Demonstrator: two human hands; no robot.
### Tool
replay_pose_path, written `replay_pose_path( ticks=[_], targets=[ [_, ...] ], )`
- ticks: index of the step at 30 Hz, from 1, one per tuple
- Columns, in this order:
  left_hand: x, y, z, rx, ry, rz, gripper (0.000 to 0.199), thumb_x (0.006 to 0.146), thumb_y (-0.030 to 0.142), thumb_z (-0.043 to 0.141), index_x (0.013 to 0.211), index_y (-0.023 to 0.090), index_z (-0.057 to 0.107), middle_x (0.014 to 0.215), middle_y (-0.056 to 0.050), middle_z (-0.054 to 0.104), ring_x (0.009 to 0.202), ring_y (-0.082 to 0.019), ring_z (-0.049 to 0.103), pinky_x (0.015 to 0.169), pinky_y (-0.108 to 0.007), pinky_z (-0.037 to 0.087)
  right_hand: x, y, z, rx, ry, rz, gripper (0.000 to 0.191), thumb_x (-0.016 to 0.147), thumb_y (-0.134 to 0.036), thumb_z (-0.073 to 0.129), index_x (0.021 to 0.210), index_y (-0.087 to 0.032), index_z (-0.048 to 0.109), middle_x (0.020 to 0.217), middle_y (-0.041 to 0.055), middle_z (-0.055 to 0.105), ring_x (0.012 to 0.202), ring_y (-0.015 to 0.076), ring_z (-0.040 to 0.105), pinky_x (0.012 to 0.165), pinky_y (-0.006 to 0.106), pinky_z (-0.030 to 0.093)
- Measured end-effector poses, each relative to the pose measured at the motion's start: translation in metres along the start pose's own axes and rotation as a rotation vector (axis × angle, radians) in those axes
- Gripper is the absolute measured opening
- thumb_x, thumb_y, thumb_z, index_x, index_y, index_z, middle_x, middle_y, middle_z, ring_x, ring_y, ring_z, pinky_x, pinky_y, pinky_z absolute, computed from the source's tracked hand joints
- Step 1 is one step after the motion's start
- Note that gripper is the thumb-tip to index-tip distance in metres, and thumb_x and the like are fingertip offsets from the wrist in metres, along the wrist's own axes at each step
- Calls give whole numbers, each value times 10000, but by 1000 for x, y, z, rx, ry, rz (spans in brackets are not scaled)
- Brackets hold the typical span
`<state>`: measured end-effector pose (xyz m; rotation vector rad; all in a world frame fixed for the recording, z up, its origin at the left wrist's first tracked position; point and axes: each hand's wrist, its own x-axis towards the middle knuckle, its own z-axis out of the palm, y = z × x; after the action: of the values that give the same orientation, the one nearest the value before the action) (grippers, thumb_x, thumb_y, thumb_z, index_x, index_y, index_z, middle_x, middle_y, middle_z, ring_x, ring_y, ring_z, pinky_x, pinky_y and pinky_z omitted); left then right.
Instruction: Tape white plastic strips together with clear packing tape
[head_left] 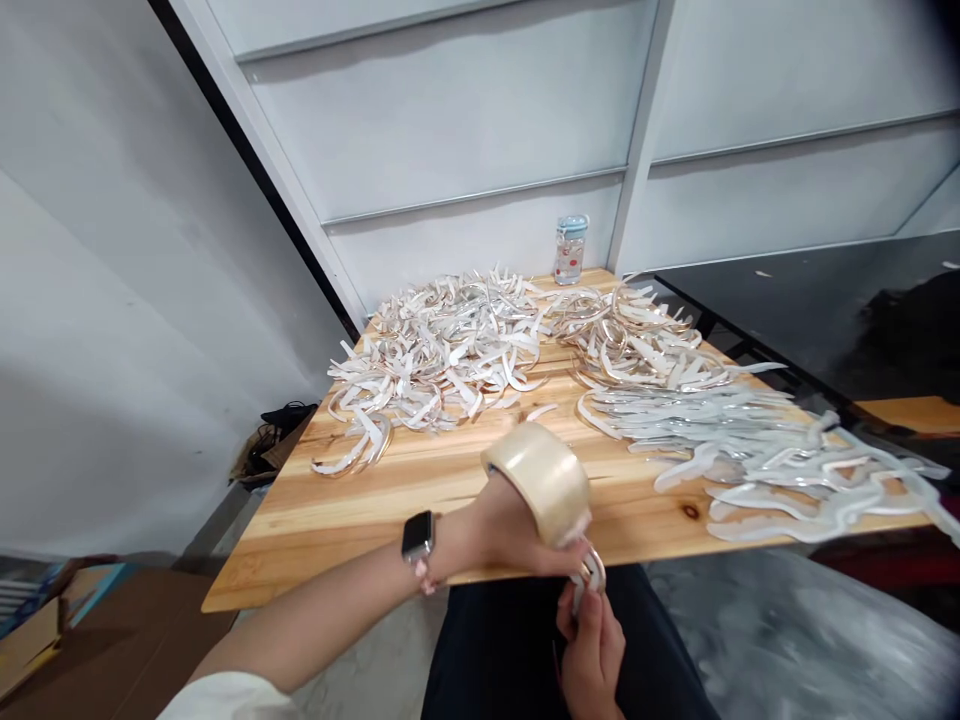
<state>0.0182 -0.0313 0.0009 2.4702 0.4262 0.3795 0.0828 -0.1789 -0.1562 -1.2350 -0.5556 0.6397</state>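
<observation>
My left hand [517, 525], with a watch on its wrist, carries a wide roll of clear packing tape [551, 480] above the table's front edge. The roll hides most of its fingers, so I cannot tell whether they pass through it. The left thumb reaches down to a small curved white strip [596, 570] with a gold-coloured edge. Below it, over my lap, my right hand [592, 645] is closed, pinching that strip between thumb and fingers.
On the wooden table [360, 515] lie a tangled heap of curved white strips [450, 350], a second heap [637, 335] and a spread of longer pale strips [795, 470]. A bottle with a blue lid [571, 250] stands by the wall. Cardboard [112, 640] sits lower left.
</observation>
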Motion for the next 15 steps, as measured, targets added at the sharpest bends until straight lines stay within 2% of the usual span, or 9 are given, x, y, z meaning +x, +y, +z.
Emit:
replay_pose_path(
  ticks=[3, 4, 5, 6, 8, 9, 10, 12, 15],
  targets=[
    [3, -9, -9, -156, 248, -133, 367, 960, 428, 384, 951, 150, 624, 943, -101, 709, 880, -224, 649, 847, -334, 520, -2, 3, 0, 2, -6, -6, 564, 909, -683, 522, 651, -192, 622, 449, -18, 492, 382, 110, 429, 371, 233, 336],
    [4, -12, -10, -157, 293, -156, 402, 982, 406, 317, 992, 140, 619, 992, -123, 706, 929, -238, 646, 867, -351, 519, -3, 4, 0, 5, -10, -11, 570, 903, -691, 523, 643, -194, 621, 446, -17, 488, 380, 111, 425, 367, 235, 332],
    [4, -13, -9, -137, 291, -152, 396, 975, 410, 328, 980, 145, 623, 991, -123, 706, 952, -249, 639, 890, -363, 514, -4, 5, 1, 8, -17, -16, 574, 899, -696, 523, 636, -195, 620, 447, -13, 493, 380, 112, 424, 363, 237, 328],
    [5, -12, -7, -93, 241, -117, 358, 936, 440, 404, 911, 163, 630, 934, -102, 707, 937, -255, 633, 907, -371, 507, -4, 5, 2, 9, -25, -19, 573, 899, -696, 523, 637, -196, 624, 454, -7, 504, 382, 114, 427, 360, 240, 326],
    [7, -6, 0, 26, 74, 0, 282, 780, 476, 600, 735, 198, 601, 772, -38, 672, 851, -244, 615, 927, -369, 490, -3, 5, 4, 8, -33, -23, 563, 900, -694, 524, 671, -195, 647, 478, 7, 535, 396, 121, 444, 358, 242, 329],
    [7, -2, 4, 82, 0, 53, 281, 719, 474, 648, 684, 205, 578, 716, -15, 645, 813, -233, 604, 932, -365, 484, -2, 5, 4, 8, -32, -23, 561, 896, -700, 525, 700, -193, 663, 489, 12, 549, 404, 126, 456, 359, 243, 336],
    [7, 1, 6, 140, -29, 71, 265, 723, 466, 640, 704, 208, 585, 726, -9, 643, 822, -230, 600, 953, -368, 473, -2, 3, 4, 6, -32, -20, 561, 888, -709, 529, 737, -190, 680, 501, 16, 562, 415, 132, 472, 363, 245, 348],
    [5, 2, 5, 151, 20, 22, 267, 749, 474, 623, 785, 210, 618, 822, -27, 668, 899, -243, 602, 1004, -384, 448, -3, 0, 1, -9, -40, 11, 563, 878, -717, 537, 812, -185, 707, 520, 19, 580, 432, 143, 497, 377, 248, 377],
    [2, -9, -3, -123, 197, -131, 338, 835, 519, 536, 876, 192, 610, 902, -66, 666, 915, -236, 609, 993, -401, 467, -15, -3, -11, -84, -120, 96, 524, 894, -684, 544, 836, -196, 725, 496, 2, 557, 415, 144, 485, 391, 253, 400]
  ],
)
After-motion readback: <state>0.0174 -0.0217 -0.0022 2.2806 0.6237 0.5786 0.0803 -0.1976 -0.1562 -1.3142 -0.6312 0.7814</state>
